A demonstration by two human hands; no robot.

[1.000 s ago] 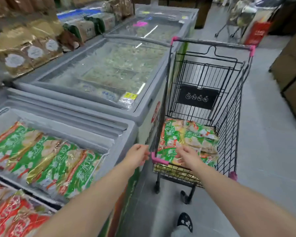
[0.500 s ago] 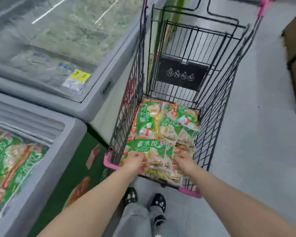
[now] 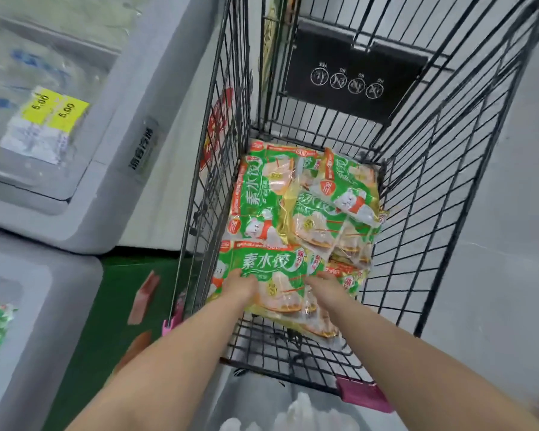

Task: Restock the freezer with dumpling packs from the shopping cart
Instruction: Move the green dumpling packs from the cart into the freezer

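Green and yellow dumpling packs point(image 3: 311, 206) lie in a heap on the wire floor of the shopping cart point(image 3: 433, 188), which stands just beside the grey freezer point(image 3: 59, 306). Both arms reach down into the cart. The left hand point(image 3: 240, 287) rests on the face of the nearest pack point(image 3: 268, 262), and the right hand point(image 3: 325, 289) is at the right edge of the same pack. The fingers are hidden under the hands, so I cannot tell if they grasp it or only touch it.
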